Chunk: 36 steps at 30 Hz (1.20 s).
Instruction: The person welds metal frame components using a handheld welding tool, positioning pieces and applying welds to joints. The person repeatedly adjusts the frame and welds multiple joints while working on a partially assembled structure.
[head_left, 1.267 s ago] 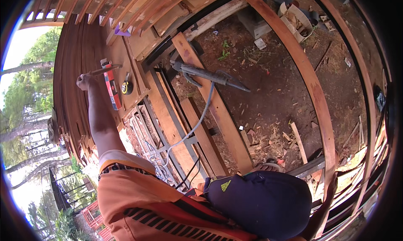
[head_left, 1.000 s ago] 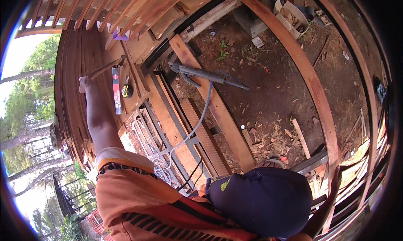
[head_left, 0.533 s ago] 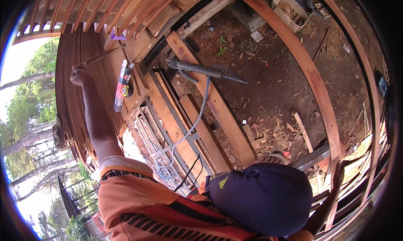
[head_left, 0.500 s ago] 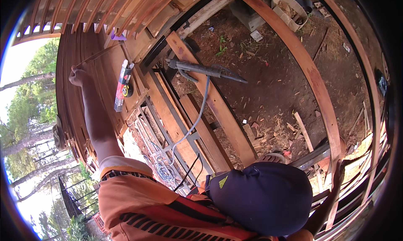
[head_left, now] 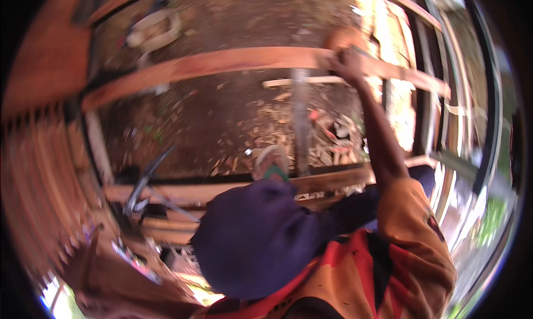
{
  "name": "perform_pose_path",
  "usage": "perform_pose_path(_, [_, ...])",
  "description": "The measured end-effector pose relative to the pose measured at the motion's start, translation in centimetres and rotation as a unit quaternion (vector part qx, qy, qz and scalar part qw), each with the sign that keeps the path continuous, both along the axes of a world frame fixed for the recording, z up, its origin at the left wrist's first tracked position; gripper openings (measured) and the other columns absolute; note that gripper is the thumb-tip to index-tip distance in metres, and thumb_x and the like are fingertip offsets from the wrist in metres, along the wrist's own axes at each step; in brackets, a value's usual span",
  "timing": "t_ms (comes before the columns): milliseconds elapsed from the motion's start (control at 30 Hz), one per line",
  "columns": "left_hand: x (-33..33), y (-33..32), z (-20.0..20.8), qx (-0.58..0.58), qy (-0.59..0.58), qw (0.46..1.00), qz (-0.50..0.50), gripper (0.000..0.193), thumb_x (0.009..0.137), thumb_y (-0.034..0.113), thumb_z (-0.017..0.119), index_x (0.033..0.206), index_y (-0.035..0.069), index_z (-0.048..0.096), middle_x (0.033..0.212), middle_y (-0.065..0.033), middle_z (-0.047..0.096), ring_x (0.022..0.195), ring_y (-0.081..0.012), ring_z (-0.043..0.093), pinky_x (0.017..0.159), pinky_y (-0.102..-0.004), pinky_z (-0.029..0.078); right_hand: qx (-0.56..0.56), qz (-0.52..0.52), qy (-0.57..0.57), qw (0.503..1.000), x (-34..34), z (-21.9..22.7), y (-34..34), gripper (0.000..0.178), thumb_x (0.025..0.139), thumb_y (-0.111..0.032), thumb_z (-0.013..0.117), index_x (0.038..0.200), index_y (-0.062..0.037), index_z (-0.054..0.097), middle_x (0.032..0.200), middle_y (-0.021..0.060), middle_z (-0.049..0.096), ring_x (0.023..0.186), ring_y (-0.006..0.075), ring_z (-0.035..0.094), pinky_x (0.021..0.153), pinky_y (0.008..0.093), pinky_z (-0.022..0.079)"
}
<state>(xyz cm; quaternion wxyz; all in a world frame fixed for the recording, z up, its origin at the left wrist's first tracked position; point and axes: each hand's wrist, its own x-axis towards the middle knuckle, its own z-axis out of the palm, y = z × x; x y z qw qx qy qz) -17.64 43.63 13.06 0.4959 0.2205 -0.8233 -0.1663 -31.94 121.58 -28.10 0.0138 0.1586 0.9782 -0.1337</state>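
Observation:
My right hand [head_left: 347, 64], at the end of an outstretched arm, is closed over the upper part of a long reddish wooden beam [head_left: 239, 59]. The beam crosses the open frame from left to right. My left hand [head_left: 91, 303] is low at the left edge, smeared by motion, beside brown wooden boards [head_left: 72, 263]. A thin dark strip [head_left: 90, 255] runs up close to it; whether the fingers hold it is unclear. A grey tool with a cord [head_left: 145, 183] lies on a nearer beam [head_left: 166, 194], left of my bent knee in dark blue cloth [head_left: 255, 241].
Bare soil with wood scraps [head_left: 266, 130] shows through the frame. A pale torn container [head_left: 155, 31] lies on the ground at the upper left. Slatted boards [head_left: 39, 174] stand at the left. A blurred red-and-white box [head_left: 139, 266] sits near the left arm. More timbers [head_left: 438, 113] rise at the right.
The view has swung toward the right, and the picture is blurred. My right hand and its beam came from the lower right edge to the upper middle. The left hand shifted to the lower left.

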Motion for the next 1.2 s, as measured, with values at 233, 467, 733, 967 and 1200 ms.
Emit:
perform_pose_path(233, [-10.5, 16.5, -3.9, 0.231, -0.021, 0.841, -0.489, 0.05, 0.103, 0.038, 0.067, 0.125, -0.007, 0.063, 0.117, -0.023, 0.067, 0.099, -0.0233, 0.071, 0.071, -0.0366, 0.064, -0.039, -0.016, -0.061, 0.997, 3.5, 5.5, -6.0, 0.111, 0.086, -0.08, 0.061, 0.158, 0.0005, 0.036, 0.163, 0.0261, 0.036, 0.155, 0.0424, 0.026, 0.127, 0.0538, 0.023])
perform_pose_path(467, [-14.7, 32.3, 4.6, 0.182, -0.061, 0.728, -0.658, 0.054, 0.106, 0.039, 0.061, 0.132, -0.008, 0.058, 0.116, -0.0238, 0.068, 0.092, -0.0214, 0.072, 0.07, -0.0301, 0.062, -0.546, 0.053, -0.112, 0.828, 11.4, 18.4, 3.5, 0.102, 0.093, -0.081, 0.049, 0.149, 0.0037, 0.051, 0.139, 0.0286, 0.062, 0.134, 0.0401, 0.057, 0.113, 0.049, 0.048])
perform_pose_path(733, [-6.5, 60.4, -2.5, 0.063, -0.29, 0.433, -0.851, 0.036, 0.106, 0.014, 0.057, 0.136, -0.001, 0.044, 0.142, -0.0261, 0.049, 0.093, -0.0249, 0.073, 0.075, -0.0324, 0.066, -0.919, -0.057, 0.103, 0.376, 22.3, 25.9, 2.1, 0.089, 0.101, -0.073, 0.045, 0.144, 0.0046, 0.043, 0.134, 0.0239, 0.061, 0.123, 0.0308, 0.064, 0.104, 0.0442, 0.055])
perform_pose_path(967, [-0.6, 68.0, -6.8, 0.012, -0.394, 0.31, -0.865, 0.038, 0.1, 0.001, 0.06, 0.133, 0.001, 0.042, 0.142, -0.0216, 0.046, 0.11, -0.0272, 0.069, 0.088, -0.0349, 0.063, -0.882, -0.308, 0.227, 0.274, 26.5, 26.9, 4.1, 0.033, 0.107, -0.013, 0.042, 0.132, 0.0092, 0.04, 0.128, 0.0254, 0.054, 0.116, 0.0389, 0.066, 0.106, 0.0497, 0.06])
perform_pose_path(1200, [-0.9, 69.3, -14.6, 0.127, -0.569, 0.18, -0.793, 0.049, 0.092, 0.012, 0.077, 0.133, -0.001, 0.053, 0.135, -0.0161, 0.058, 0.116, -0.0262, 0.068, 0.1, -0.0405, 0.057, -0.847, -0.408, 0.178, 0.289, 34.5, 20.0, 13.3, 0.03, 0.1, -0.017, 0.054, 0.119, 0.0064, 0.052, 0.095, 0.0123, 0.064, 0.079, 0.0169, 0.066, 0.071, 0.0307, 0.062])
